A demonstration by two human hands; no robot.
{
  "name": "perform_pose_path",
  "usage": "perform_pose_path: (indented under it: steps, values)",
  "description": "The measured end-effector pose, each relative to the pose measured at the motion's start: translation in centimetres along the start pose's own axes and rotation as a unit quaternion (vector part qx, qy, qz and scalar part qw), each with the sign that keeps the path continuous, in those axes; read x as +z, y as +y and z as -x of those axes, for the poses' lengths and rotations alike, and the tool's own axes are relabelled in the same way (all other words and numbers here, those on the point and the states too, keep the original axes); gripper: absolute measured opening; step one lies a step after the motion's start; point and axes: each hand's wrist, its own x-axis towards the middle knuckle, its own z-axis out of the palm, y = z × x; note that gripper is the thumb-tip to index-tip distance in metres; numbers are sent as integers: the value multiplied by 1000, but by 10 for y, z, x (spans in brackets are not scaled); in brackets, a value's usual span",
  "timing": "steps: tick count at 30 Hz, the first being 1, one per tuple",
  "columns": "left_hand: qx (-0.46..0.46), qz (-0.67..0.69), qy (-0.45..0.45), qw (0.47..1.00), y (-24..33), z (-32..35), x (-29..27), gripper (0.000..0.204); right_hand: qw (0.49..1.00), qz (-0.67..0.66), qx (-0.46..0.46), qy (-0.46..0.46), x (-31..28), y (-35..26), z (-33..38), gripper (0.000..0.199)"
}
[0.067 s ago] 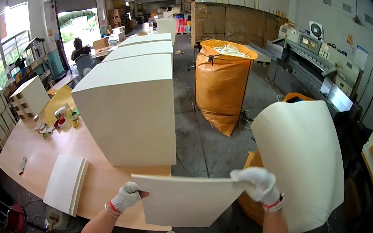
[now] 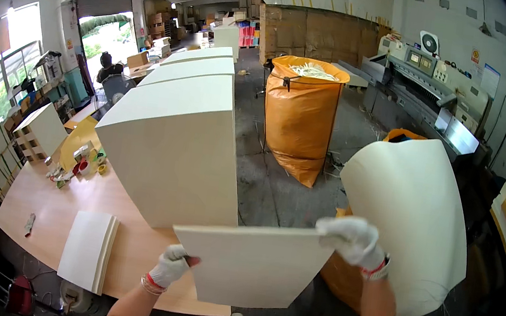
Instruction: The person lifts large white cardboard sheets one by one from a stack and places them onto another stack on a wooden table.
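Wood worktable (image 2: 54, 208) w/ paper stacks (image 2: 175, 141)

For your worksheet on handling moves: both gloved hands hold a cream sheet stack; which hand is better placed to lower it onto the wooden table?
Probably the left hand: it grips the sheet stack over the wooden table. The right hand holds the far corner, out over the floor.

We count two white-gloved hands, left (image 2: 169, 266) and right (image 2: 351, 238), one flat cream paper stack (image 2: 252, 263), one orange sack (image 2: 300, 116) upper centre.
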Motion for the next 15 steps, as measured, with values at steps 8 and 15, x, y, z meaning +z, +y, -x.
perform_pose_path:
  steps: [8,15]
  values:
    - [297,231,187,908,146,-130,-80,33,892,-286,-55,345,-52,59,-152,52]
    - [219,334,432,809,216,-255,-155,25,938,-279,41,202,-31,151,-122,41]
